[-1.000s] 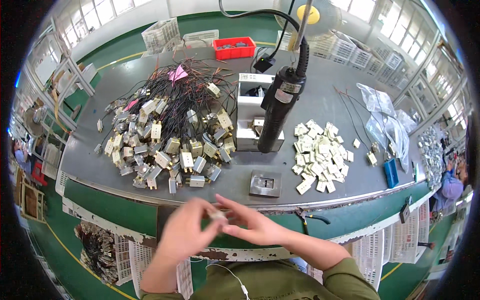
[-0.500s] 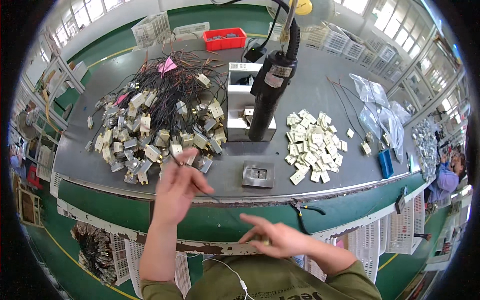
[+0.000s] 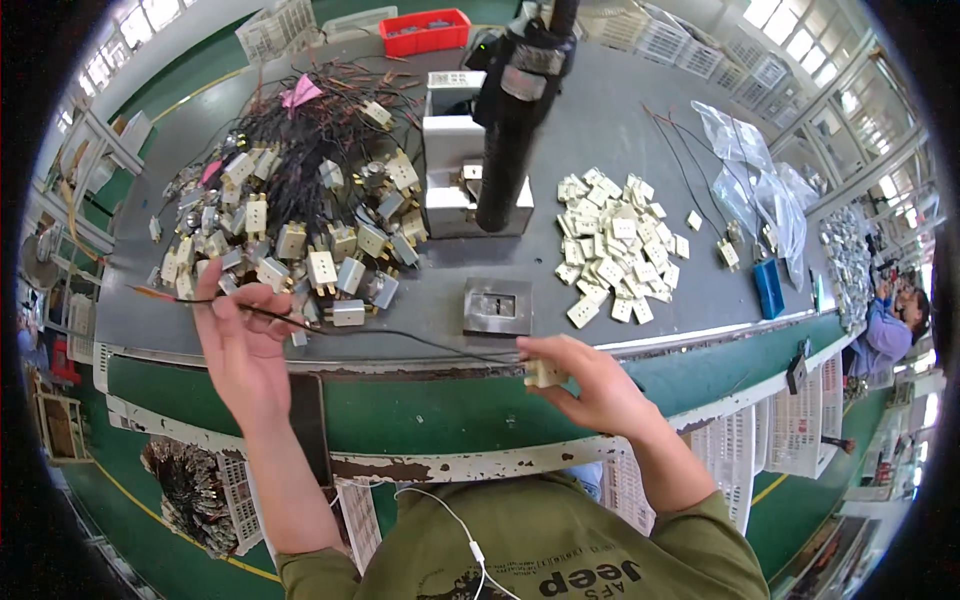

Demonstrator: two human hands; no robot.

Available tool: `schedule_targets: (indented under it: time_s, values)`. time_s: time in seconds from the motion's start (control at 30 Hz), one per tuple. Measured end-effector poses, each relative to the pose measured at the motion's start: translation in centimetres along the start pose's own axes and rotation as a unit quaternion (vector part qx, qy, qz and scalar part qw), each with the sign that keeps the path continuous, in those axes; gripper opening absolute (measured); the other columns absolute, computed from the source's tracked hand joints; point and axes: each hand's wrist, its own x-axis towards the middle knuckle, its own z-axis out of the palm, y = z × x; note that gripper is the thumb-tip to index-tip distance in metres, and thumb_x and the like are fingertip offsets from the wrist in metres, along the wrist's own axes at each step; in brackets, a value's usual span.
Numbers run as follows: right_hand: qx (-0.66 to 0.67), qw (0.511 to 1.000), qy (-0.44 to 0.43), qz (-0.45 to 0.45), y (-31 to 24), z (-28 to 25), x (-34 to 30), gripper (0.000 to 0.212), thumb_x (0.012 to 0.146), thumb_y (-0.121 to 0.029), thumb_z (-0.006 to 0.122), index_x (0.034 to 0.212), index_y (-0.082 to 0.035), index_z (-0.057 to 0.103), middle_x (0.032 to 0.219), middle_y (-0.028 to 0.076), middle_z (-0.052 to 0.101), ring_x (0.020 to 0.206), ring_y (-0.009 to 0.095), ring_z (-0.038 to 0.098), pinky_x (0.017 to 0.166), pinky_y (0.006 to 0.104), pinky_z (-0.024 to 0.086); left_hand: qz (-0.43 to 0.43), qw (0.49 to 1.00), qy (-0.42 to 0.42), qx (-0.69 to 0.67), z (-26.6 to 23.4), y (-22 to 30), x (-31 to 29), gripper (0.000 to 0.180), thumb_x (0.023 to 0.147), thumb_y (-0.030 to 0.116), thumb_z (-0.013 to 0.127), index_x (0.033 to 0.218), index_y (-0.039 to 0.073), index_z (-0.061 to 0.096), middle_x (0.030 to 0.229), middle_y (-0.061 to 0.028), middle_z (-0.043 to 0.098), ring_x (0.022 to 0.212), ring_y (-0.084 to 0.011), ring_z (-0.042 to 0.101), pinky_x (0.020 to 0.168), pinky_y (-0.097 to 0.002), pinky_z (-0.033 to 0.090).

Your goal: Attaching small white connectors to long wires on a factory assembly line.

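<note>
A thin black cable [image 3: 400, 333] runs slackly between my two hands above the front of the bench. My left hand [image 3: 245, 350], near the left pile, has it pinched between thumb and fingers; its orange-brown end sticks out beyond them. At the cable's other end my right hand [image 3: 595, 385] grips a small cream socket piece [image 3: 545, 373], partly hidden by the fingers. Between and beyond the hands sits a square metal block [image 3: 497, 306] with a recess in its top. A heap of cream cover plates [image 3: 615, 245] lies beyond my right hand.
At left lie heaped cabled socket units [image 3: 290, 240]. A black cylindrical tool [image 3: 510, 130] hangs before a white-and-metal fixture [image 3: 450, 140]. Farther back is a red bin [image 3: 425, 35]. Clear plastic bags [image 3: 780, 215] and a blue box [image 3: 768, 290] are at right.
My left hand has moved left and the right hand up to the bench edge, drawing the cable out between them. The whole view has shifted slightly.
</note>
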Motion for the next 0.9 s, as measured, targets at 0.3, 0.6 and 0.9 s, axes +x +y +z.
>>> schedule_targets:
  time_s: [0.3, 0.6, 0.9]
  values:
    - [0.043, 0.999, 0.018, -0.004, -1.1, 2.9, 1.7, 0.050, 0.071, -0.004, 0.079, 0.118, -0.008, 0.062, 0.107, 0.011, 0.065, 0.094, 0.026, 0.064, 0.075, 0.0339, 0.052, -0.214, 0.922, -0.322, 0.026, 5.6, -4.4, -8.4, 0.061, 0.084, 0.002, 0.071, 0.135, 0.004, 0.037, 0.125, -0.0122, 0.056, 0.119, -0.0224, 0.054, 0.102, -0.0373, 0.044]
    - [0.021, 1.000, -0.002, 0.004, -2.3, 1.6, 2.4, 0.041, 0.073, -0.004, 0.076, 0.112, -0.005, 0.063, 0.104, 0.011, 0.065, 0.094, 0.029, 0.064, 0.078, 0.0369, 0.053, -0.175, 0.918, -0.319, 0.160, 5.6, -4.0, -7.8, 0.048, 0.084, 0.002, 0.071, 0.126, 0.002, 0.048, 0.121, -0.0115, 0.056, 0.110, -0.0218, 0.060, 0.095, -0.0340, 0.049]
    - [0.009, 0.997, 0.030, -0.078, -1.9, 2.3, 3.0, 0.042, 0.072, -0.003, 0.076, 0.112, -0.006, 0.064, 0.099, 0.010, 0.064, 0.088, 0.030, 0.064, 0.074, 0.0375, 0.053, -0.078, 0.906, -0.349, 0.226, 5.5, -3.5, -6.9, 0.044, 0.078, -0.001, 0.074, 0.117, 0.003, 0.055, 0.115, -0.0113, 0.058, 0.102, -0.0243, 0.062, 0.089, -0.0325, 0.052]
